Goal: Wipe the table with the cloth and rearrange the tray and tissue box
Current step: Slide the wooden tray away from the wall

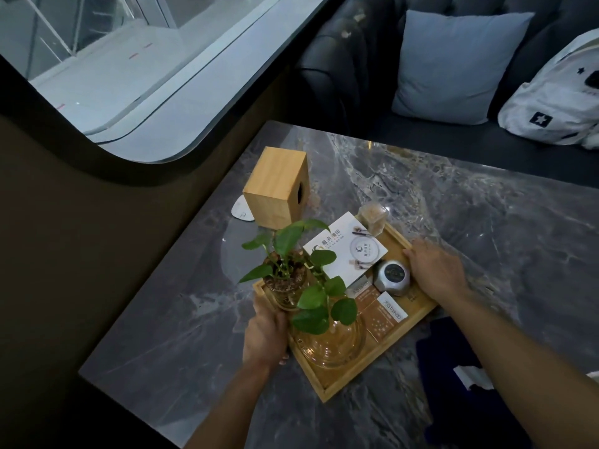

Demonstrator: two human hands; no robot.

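A wooden tray (pixel 372 361) sits on the grey marble table (pixel 453 215), loaded with a potted green plant (pixel 288 273), a glass ashtray (pixel 334 348), a white card (pixel 346 247), small boxes and a round silver device (pixel 392 275). My left hand (pixel 264 335) grips the tray's left rim beside the plant. My right hand (pixel 434 270) holds the tray's right rim. The wooden tissue box (pixel 275 186) stands upright beyond the tray, near the table's far left edge. A dark blue cloth (pixel 453 377) lies on the table under my right forearm.
A white coaster (pixel 241 209) lies left of the tissue box at the table edge. A dark sofa (pixel 340 59) with a blue cushion (pixel 453 59) and a white backpack (pixel 557 92) is behind the table. A curved window (pixel 129 59) lies to the left.
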